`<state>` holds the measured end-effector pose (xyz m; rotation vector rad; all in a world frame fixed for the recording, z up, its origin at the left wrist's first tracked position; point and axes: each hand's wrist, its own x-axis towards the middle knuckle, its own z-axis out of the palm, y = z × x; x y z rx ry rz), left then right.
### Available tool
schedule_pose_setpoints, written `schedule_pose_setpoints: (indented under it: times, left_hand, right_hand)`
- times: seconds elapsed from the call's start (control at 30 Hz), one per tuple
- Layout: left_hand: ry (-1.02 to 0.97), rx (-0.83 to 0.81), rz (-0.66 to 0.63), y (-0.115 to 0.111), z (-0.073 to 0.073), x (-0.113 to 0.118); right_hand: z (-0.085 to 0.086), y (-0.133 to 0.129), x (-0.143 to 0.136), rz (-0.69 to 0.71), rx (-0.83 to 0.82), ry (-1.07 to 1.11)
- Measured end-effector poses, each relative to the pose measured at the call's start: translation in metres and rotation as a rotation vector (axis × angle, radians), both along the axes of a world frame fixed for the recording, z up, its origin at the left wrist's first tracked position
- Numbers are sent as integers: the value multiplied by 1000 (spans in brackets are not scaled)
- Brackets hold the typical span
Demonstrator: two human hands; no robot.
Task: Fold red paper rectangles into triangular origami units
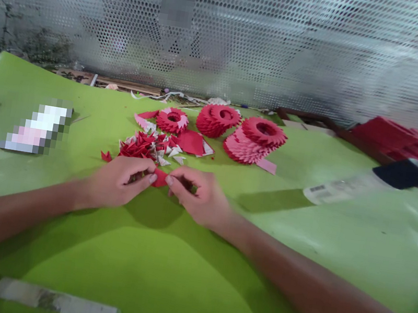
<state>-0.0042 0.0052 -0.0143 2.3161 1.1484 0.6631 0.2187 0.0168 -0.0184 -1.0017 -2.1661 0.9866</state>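
A small red paper piece [160, 178] is held between my two hands, above the green table surface. My left hand [121, 180] pinches its left edge between thumb and fingers. On its right edge, my right hand [197, 192] has the same kind of pinch. Just beyond them lies a pile of folded red and white paper pieces [139, 144]. Red paper sheets [191, 142] rest to the right of the pile. Behind stand a low red and pink paper ring [172, 119], a taller red one [218, 120] and a red and pink one [255, 140].
A blurred-out phone-like object [37, 128] lies at the left. To the right is a clear cylinder with a dark end [404, 173], near stacked red sheets [390, 136]. A perforated metal panel [251, 41] rises behind the green table [149, 284]. Worn tape [59, 302] marks the near edge.
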Motion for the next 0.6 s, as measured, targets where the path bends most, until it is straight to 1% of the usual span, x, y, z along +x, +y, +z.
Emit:
schedule_pose_setpoints:
  times: [0.17,0.23,0.33,0.43,0.6]
  left_hand:
    - [16,-42,-77,-3,-3,-3]
    - [19,-76,-77,-4,-2,-3]
    - [-37,-117,-56,-5,2,-4]
    - [-72,-151,-72,-6,4,-3]
    - [-64,-96,-73,-3,0,-1]
  right_hand:
    - [4,-1,-1,94,-26,-73]
    - [5,-2,-1,106,-51,-63]
    - [5,-2,0,92,-80,-1]
    - [4,-1,1,64,-110,41]
    - [4,-1,1,62,-111,33]
